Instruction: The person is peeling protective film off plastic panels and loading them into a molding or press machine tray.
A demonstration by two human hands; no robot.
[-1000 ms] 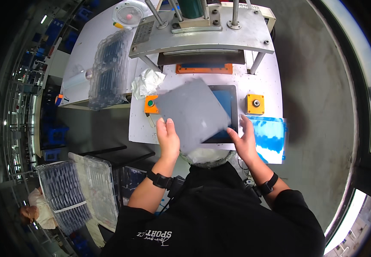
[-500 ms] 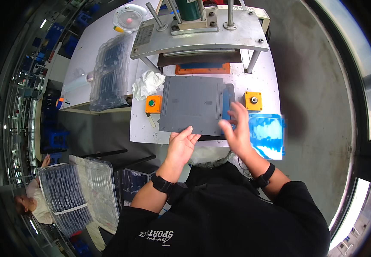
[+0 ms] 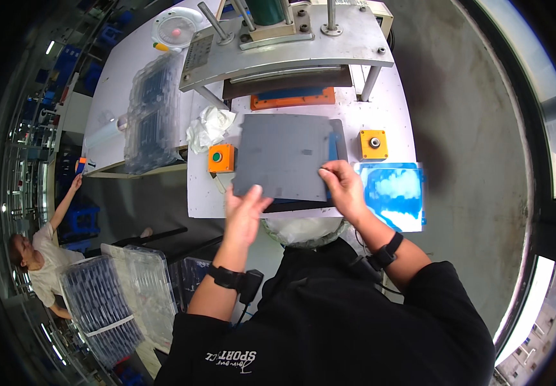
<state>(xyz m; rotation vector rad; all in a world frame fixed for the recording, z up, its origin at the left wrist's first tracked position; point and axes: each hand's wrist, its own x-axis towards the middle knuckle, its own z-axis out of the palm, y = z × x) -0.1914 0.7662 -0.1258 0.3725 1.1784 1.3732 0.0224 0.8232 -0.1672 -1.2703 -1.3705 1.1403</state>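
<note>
A flat grey panel (image 3: 281, 157), slightly blurred, sits in front of the press. At its lower left corner is my left hand (image 3: 244, 215), its fingers spread and touching the panel's edge. My right hand (image 3: 345, 186) pinches the panel's right edge between thumb and fingers. Under that edge a second piece (image 3: 334, 145) with a grey border and a blue surface sticks out. A dark edge (image 3: 300, 206) shows below the panel along the front of the table. What lies beneath the panel is mostly hidden.
The metal press (image 3: 284, 51) stands behind, over an orange-framed fixture (image 3: 291, 98). Button boxes flank the panel: one with a green button (image 3: 221, 158), one with a grey button (image 3: 373, 145). A shiny blue sheet (image 3: 390, 196) overhangs the right edge. White crumpled cloth (image 3: 210, 128) and clear trays (image 3: 154, 112) lie left.
My left hand has slid left along the panel's lower edge to its corner. My right hand has closed from spread fingers into a pinch. At far left another person has an arm stretched out.
</note>
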